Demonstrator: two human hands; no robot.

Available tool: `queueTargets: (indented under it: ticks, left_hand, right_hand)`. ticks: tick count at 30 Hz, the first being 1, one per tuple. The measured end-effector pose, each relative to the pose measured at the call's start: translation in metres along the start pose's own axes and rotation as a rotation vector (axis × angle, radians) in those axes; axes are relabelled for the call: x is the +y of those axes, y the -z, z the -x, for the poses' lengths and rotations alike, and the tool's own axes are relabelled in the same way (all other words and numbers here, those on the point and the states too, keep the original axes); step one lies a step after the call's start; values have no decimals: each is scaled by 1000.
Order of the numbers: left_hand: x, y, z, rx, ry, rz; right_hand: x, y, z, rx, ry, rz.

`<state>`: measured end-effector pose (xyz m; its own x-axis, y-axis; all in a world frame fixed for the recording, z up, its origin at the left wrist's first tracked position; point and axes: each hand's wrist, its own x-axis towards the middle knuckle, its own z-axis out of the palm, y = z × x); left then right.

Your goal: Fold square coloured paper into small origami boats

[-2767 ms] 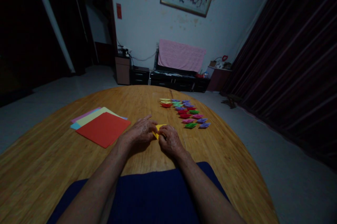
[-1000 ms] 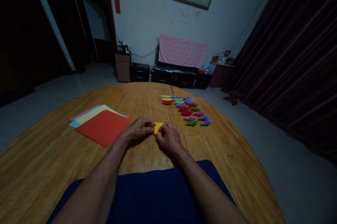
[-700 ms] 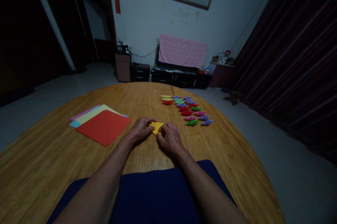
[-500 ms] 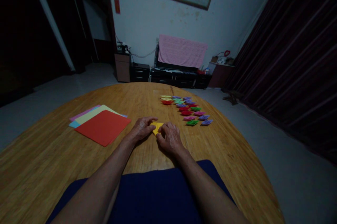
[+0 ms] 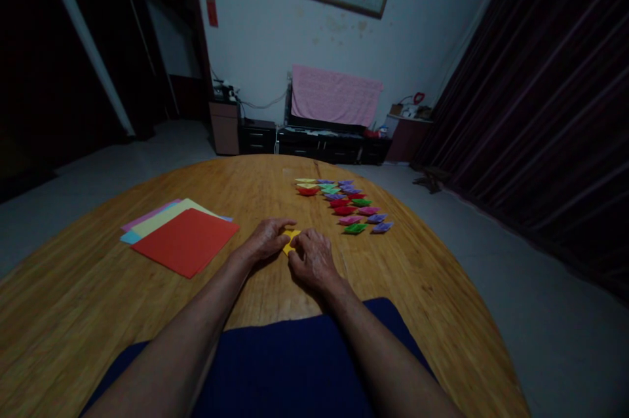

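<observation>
A small piece of folded yellow paper (image 5: 291, 242) lies on the wooden table (image 5: 275, 300) between my two hands. My left hand (image 5: 268, 239) holds its left side, thumb pressing on top and fingers curved over the far edge. On the right side my right hand (image 5: 313, 255) grips the paper with thumb and bent fingers, covering much of it. Beyond my right hand stand several folded paper boats in rows, among them a green boat (image 5: 354, 228) and a red boat (image 5: 346, 211).
Left of my hands lies a fanned stack of coloured sheets, a red sheet (image 5: 187, 242) on top. The table is round, with its far edge near a low black cabinet (image 5: 322, 146). A pink cloth (image 5: 337, 95) drapes over a screen behind.
The view has shifted slightly, so the scene sits a little further left. Both hands stay on the yellow paper, with the right fingers moved only slightly.
</observation>
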<state>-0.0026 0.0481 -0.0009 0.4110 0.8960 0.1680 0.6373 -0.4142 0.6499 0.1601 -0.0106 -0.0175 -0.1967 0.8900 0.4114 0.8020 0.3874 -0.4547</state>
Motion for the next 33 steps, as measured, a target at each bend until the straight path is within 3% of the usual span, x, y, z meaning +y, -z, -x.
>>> queueTargets:
  ticks: [18, 33]
  left_hand:
    - [-12, -9, 2, 112, -28, -91]
    - [-11, -7, 3, 100, -44, -101]
  right_hand:
    - [-1, 0, 2, 12, 23, 13]
    - [3, 0, 2, 15, 86, 0]
